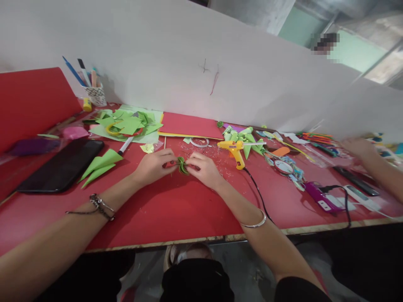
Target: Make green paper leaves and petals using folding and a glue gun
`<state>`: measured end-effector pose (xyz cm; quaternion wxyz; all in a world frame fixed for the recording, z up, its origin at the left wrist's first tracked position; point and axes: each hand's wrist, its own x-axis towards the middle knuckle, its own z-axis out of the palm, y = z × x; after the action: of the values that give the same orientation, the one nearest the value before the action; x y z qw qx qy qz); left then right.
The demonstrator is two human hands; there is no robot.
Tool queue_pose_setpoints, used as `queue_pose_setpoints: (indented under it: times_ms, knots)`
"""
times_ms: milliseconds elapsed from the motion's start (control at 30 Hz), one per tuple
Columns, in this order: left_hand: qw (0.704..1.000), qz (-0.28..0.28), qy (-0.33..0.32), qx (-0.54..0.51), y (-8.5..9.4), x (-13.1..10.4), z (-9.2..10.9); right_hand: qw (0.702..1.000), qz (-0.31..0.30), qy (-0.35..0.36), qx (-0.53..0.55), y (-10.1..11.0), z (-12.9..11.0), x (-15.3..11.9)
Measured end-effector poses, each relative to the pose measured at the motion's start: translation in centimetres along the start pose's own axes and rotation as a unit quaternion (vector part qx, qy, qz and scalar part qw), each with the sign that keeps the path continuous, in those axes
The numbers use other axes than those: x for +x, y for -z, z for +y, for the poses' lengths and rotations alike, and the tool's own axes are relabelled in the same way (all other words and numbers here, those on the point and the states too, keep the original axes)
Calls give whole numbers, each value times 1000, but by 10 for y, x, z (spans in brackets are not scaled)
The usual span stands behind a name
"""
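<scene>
Curled green paper (181,165) sits directly between both hands, above the red bench (176,218). From where I stand, the left hand (154,165) and right hand (203,169) pinch it from opposite sides, each grip nearly closed, neither clearly nearer. Its loops bunch too tightly for me to tell a long axis. Just right of the right hand lies a yellow glue gun (235,152), its label (232,147) too small to read.
</scene>
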<state>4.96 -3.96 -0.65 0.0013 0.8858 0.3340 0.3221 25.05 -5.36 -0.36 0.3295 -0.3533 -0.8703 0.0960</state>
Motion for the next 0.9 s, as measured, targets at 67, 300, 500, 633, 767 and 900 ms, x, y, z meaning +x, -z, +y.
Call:
queue_pose_setpoints:
  times_ms: [67, 300, 500, 633, 767, 900]
  knots:
    - [1000, -8, 5, 14, -1, 0, -1, 1000, 12, 0, 1, 0, 0, 0]
    - [1000, -30, -5, -4, 0, -1, 0, 1000, 12, -4, -5, 0, -2, -1]
    - [999, -37, -31, -13, 2, 0, 1, 1000, -3, 1, -8, 0, -3, 0]
    - [999, -39, -33, -10, 2, 1, 2, 1000, -5, 1, -12, 0, -3, 1]
    - [1000, -23, -19, 2, 1, 0, 2, 1000, -3, -9, -18, 0, -3, 0]
    - [1000, 6, -14, 5, 2, 0, 2, 1000, 11, -2, -29, 0, -1, 0]
